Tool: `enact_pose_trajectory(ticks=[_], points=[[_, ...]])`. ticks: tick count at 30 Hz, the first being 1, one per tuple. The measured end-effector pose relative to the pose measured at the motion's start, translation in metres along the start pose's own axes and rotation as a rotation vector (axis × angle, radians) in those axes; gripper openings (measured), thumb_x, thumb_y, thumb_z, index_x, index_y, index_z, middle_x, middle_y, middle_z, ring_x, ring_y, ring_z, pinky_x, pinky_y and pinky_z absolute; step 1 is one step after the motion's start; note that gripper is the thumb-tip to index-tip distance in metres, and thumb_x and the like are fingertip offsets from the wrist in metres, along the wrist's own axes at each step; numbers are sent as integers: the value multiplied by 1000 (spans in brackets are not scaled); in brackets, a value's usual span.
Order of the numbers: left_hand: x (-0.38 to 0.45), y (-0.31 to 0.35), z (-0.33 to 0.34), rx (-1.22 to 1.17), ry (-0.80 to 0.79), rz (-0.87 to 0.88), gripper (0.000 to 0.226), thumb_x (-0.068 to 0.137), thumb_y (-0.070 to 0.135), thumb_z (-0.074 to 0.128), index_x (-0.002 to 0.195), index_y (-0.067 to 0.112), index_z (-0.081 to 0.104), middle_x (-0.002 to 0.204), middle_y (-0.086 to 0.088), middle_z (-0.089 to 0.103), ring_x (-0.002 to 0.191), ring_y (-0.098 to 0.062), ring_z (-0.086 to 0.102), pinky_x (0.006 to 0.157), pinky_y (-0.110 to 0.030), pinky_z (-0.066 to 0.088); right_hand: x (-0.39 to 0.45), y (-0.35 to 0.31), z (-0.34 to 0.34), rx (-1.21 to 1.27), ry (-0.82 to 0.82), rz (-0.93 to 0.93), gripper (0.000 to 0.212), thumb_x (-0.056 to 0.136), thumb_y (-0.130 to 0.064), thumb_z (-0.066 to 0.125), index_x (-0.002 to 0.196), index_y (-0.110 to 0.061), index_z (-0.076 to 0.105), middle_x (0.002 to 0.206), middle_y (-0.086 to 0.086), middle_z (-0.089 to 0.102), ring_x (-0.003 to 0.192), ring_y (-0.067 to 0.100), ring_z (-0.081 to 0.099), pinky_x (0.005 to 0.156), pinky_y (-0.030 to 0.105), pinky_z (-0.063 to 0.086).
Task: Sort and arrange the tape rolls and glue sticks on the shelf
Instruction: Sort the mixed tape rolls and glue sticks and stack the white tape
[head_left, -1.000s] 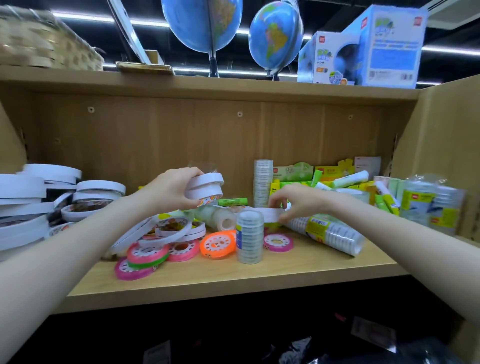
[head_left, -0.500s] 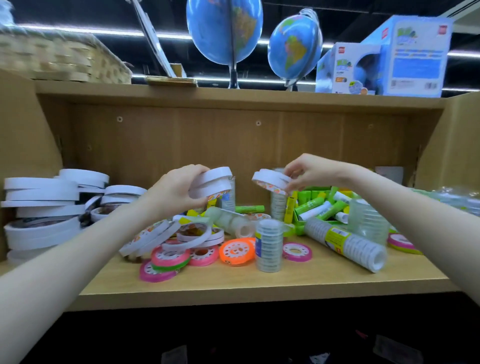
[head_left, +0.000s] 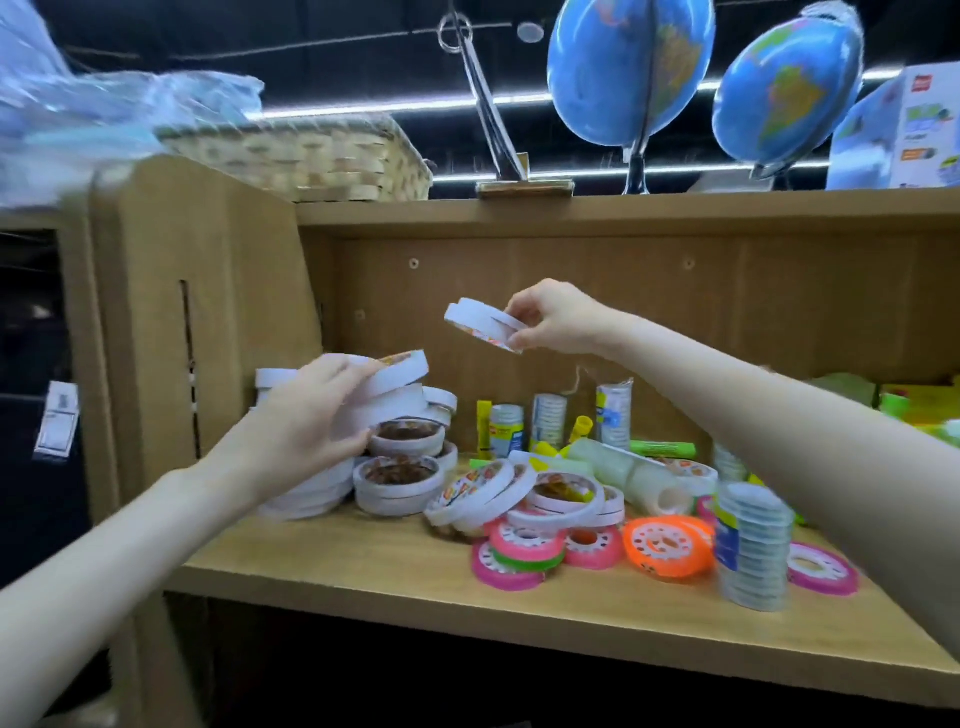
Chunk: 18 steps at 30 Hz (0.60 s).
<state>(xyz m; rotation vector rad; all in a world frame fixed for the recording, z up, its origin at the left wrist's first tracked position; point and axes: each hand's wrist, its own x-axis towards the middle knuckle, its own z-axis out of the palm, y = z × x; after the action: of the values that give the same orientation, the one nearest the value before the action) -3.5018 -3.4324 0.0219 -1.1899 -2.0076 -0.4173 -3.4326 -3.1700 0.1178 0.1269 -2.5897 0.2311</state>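
**Two white tape rolls in hand above the shelf pile**

The right hand (head_left: 553, 322) pinches a white tape roll (head_left: 485, 325) by its rim, fingers curled over the top edge and thumb beneath. That roll hangs in the air, clear of everything below, tilted so its flat face slopes down toward the right; its hole axis points up and slightly left.

The left hand (head_left: 306, 421) wraps its fingers round a pair of stacked white rolls (head_left: 397, 382), thumb near the top rim. The upper one is tipped, its printed core facing up and to the right. The pair sits at the top of the white roll stacks (head_left: 400, 475) at the shelf's left end, though motion blur makes it hard to say whether it touches them.

On the wooden shelf (head_left: 322, 564), to the right of the stacks, more white rolls lean and overlap in a loose heap (head_left: 519, 493). In front lie flat pink rolls (head_left: 524, 553) and an orange roll (head_left: 667, 548) tipped on edge. A wrapped column of clear tape (head_left: 753, 545) stands upright near the front edge; another tube (head_left: 631, 475) lies on its side, long axis running left to right. Green and yellow glue sticks (head_left: 660, 446) lie behind. Two globes (head_left: 631, 67) stand on the shelf top.
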Motion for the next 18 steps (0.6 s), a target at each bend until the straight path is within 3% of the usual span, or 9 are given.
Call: enact_pose_trajectory(ticks=[3, 6, 8, 11, 13, 15, 18], points=[[-14, -7, 7, 37, -47, 84, 52, 79, 27, 50, 130, 22, 42, 91, 4, 53, 81, -6, 43, 71, -22, 40, 33, -9, 47, 7, 43, 19, 25, 84, -13, 61, 109, -7, 63, 106, 10, 63, 92, 20, 54, 72, 24, 36], [-13, -11, 16, 118, -99, 191, 54, 74, 29, 39, 128, 22, 43, 95, 4, 60, 86, -6, 45, 80, -20, 39, 54, -9, 93, -106, 27, 46, 31, 87, -15, 59, 115, -6, 53, 115, 15, 52, 110, 32, 47, 83, 34, 38], [-12, -16, 21, 169, -114, 261, 57, 74, 26, 39, 131, 24, 43, 105, 5, 62, 94, -7, 48, 87, -29, 42, 60, -7, 110, -114, 54, 100, 28, 87, -15, 57, 113, -5, 51, 115, 15, 50, 108, 34, 47, 82, 36, 39], [-12, -25, 25, 96, -146, 289, 60, 75, 15, 50, 135, 19, 45, 117, -2, 60, 104, -11, 50, 88, -22, 42, 66, -4, 113, -6, 83, 143, 29, 85, -12, 58, 113, -5, 54, 118, 15, 57, 107, 32, 53, 83, 33, 41], [-13, -27, 29, 40, -132, 272, 62, 78, 13, 55, 138, 21, 41, 124, -3, 56, 110, -11, 47, 93, -19, 39, 63, 0, 105, 44, 1, 125, 43, 83, -13, 64, 123, -8, 50, 123, 12, 57, 110, 27, 54, 87, 30, 42], [-11, -28, 31, -23, -115, 232, 64, 85, 13, 60, 142, 28, 34, 130, 4, 49, 116, -7, 43, 97, -16, 35, 55, 6, 95, 108, -71, 152, 54, 84, -10, 62, 133, -10, 41, 123, 12, 56, 102, 25, 59, 86, 30, 47], [-6, -27, 29, -114, -144, 107, 63, 89, 17, 61, 142, 31, 31, 125, 12, 45, 115, -4, 42, 96, -15, 33, 41, 16, 74, 190, -102, 188, 44, 89, -4, 55, 130, -9, 42, 116, 11, 53, 82, 24, 66, 72, 32, 57]])
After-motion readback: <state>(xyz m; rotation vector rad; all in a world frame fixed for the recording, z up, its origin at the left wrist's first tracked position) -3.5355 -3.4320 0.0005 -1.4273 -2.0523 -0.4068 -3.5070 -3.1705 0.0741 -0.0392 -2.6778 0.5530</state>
